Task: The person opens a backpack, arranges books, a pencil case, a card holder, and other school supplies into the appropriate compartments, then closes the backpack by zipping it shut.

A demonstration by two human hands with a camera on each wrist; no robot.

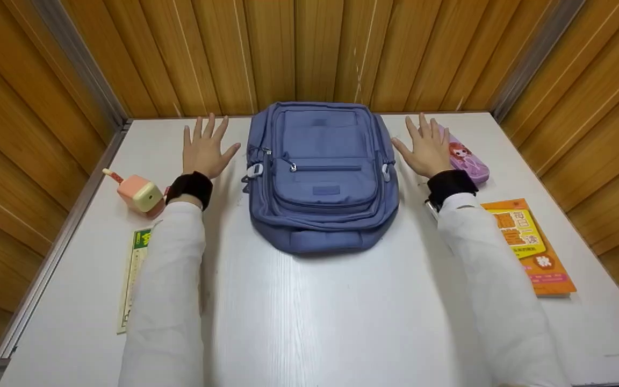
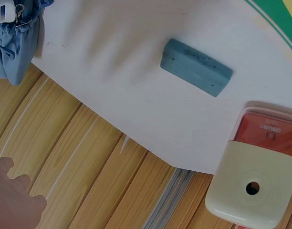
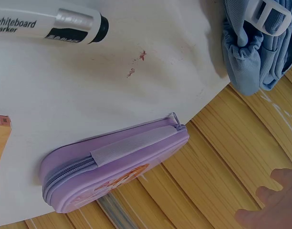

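A blue backpack (image 1: 324,177) lies on the white table with its zipped front facing up. To its left my left hand (image 1: 205,153) is held with fingers spread, touching nothing that I can see. My right hand (image 1: 425,151) is spread the same way on the other side, between the backpack and a purple pencil case (image 1: 468,161). Close to the left wrist stands a pink and cream pencil sharpener (image 1: 141,193) with a crank. In the left wrist view a blue-green eraser (image 2: 196,67) lies near the sharpener (image 2: 253,186). A whiteboard marker (image 3: 50,23) shows in the right wrist view.
An orange book (image 1: 535,252) lies right of the right forearm. A pale booklet with a green corner (image 1: 140,242) is partly covered by the left sleeve. Wooden panel walls (image 1: 315,54) close off the back and both sides of the table.
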